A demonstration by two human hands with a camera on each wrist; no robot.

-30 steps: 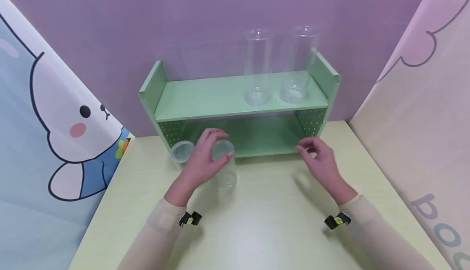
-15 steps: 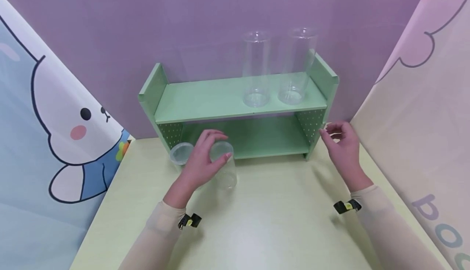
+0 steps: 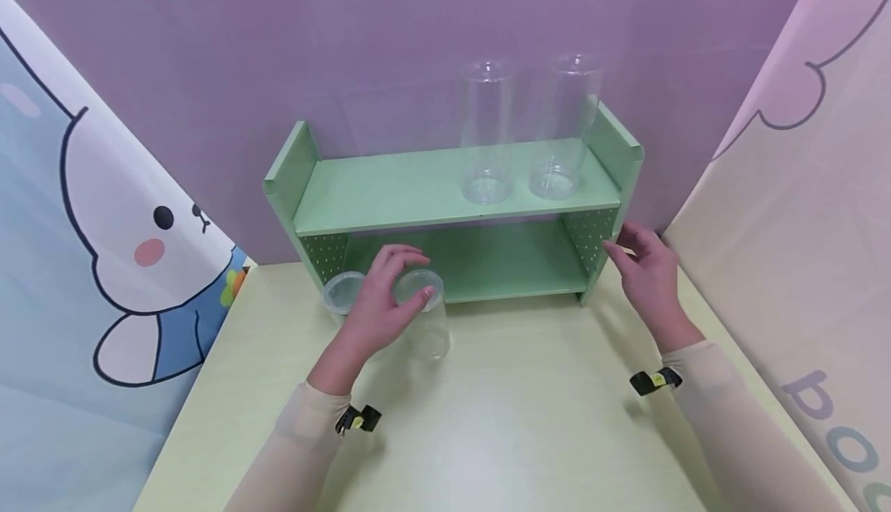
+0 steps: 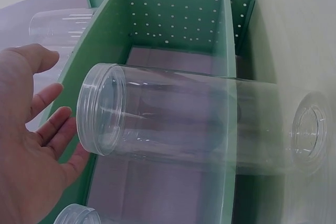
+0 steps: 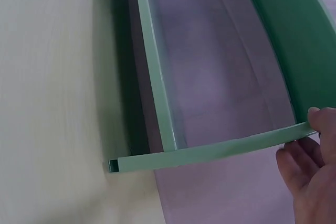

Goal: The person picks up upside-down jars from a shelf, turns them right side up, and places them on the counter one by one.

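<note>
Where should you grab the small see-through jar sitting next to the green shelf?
Probably around its rim from above. The small jar stands upright with its open mouth up, wedged between the shelf behind and the left hand to its right, so the top is the freest way in.

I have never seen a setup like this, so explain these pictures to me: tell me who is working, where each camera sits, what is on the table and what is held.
No machine here: a person works with two bare hands. One camera sits on the head, looking down; one sits on each wrist.

On the table stands a green shelf. Two tall clear jars stand on its top board. A small clear tub sits in front of the shelf's left end.

The left hand holds a clear jar standing on the table; the left wrist view shows that jar close up. The right hand touches the shelf's right side panel with its fingers, holding nothing.
</note>
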